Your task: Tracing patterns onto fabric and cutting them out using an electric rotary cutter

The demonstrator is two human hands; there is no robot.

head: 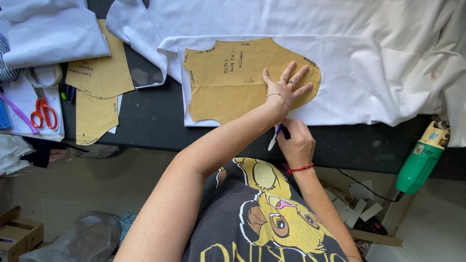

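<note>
My right hand grips a pen at the pattern's near edge, its tip pointing near-left, while my left hand, open and flat, crosses over and presses the pattern's right end onto the white cloth, its long axis left-right.

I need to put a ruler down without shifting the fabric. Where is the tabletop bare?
Bare black table lies between the spare paper patterns and the white fabric, and along the near edge toward the green cutter. The far left is crowded around the scissors.
</note>
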